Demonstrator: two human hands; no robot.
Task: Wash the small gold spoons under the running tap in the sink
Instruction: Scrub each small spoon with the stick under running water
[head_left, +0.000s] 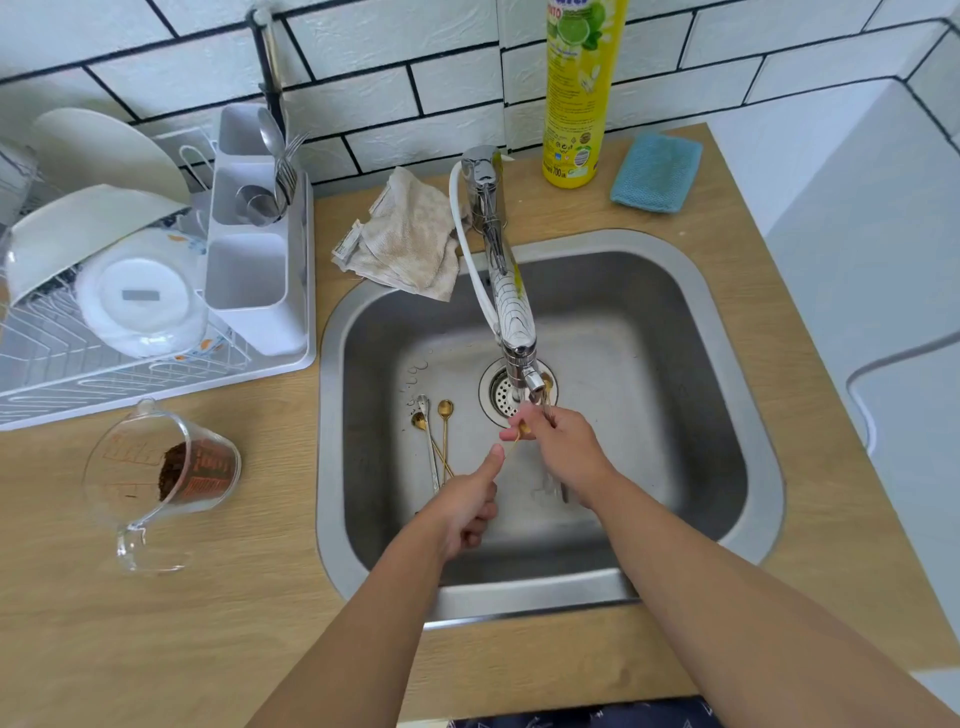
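Gold spoons (439, 441) — three on sink (675, 312) floor, one in both hands.

— What is the sink (737, 332) made of?
— Brushed steel, dull grey and wet. The tap (511, 306) over it is polished chrome, mirror-bright.
— And the spoons (439, 441) in the basin?
— Thin glossy metal, mostly gold-toned.
— The counter (249, 623)?
— Pale wood grain, matt. On it a rough beige cloth (410, 239), a clear glass jug (156, 478) and a shiny yellow plastic bottle (576, 93).
— The wall (426, 67)?
— White tiles, faintly textured, dark grout.
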